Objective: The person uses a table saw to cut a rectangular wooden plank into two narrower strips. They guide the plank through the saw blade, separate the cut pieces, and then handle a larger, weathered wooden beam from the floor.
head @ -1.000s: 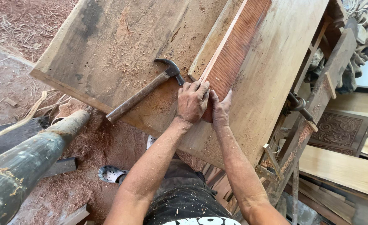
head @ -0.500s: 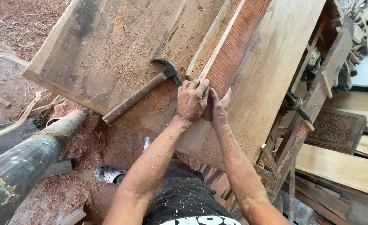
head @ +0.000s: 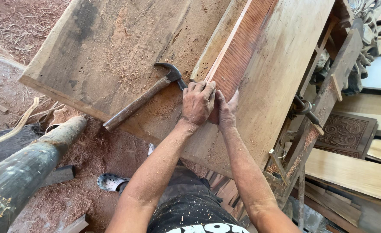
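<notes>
Both hands were pressed together at the near end of the long reddish grooved wooden strip (head: 242, 47), which lay on the broad sawdust-covered plank bench (head: 113, 56). The left hand (head: 198, 102) was clenched over that end, knuckles up, and the right hand (head: 227, 110) touched it from the right, fingers curled against the strip; whatever lay inside either grip was hidden. From the grip the strip's long axis ran straight away and a little rightward, up the bench. Just left of the left hand lay the claw hammer with the dark wooden handle (head: 141, 100), its head nearly at the knuckles, its handle trailing back toward the bench's near edge. To the right, bare plank reached the far edge.
</notes>
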Demonstrator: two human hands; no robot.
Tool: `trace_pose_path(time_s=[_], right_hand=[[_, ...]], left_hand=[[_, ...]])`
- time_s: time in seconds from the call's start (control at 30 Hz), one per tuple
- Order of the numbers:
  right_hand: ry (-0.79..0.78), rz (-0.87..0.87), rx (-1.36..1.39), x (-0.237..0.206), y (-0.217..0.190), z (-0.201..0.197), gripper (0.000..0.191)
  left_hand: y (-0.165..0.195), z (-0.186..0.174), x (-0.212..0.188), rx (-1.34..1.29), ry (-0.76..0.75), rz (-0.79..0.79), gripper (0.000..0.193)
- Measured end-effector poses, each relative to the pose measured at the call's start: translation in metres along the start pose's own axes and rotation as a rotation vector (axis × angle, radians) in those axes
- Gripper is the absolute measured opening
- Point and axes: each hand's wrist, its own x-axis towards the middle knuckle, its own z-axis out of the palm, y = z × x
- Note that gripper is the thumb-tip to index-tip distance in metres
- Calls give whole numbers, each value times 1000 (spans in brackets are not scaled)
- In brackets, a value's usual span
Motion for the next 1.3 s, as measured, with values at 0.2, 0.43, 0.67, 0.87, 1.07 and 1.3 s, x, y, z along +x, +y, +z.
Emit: trace_pose_path(time_s=[0.2,0.43,0.67,0.87,1.07,1.3], right_hand=[[-43,-29,69,1,-3,2,99],[-42,-55,76,7,0,0,97],[-52,-83,81,12,1,-1,93],[-10,42,66,14,-6,-1,103],[6,-29,36,20,-4,-4,105],[8,-17,16,26,-2,-7,104]], left_hand=[[1,-1,3,-2,3,5,35],[2,1,6,-7,38,18,34],[1,6,9,-7,28,9,33],[1,10,12,-24,12,6,33],[1,11,15,-18,20,20,34],[1,12,21,-5,4,20,34]])
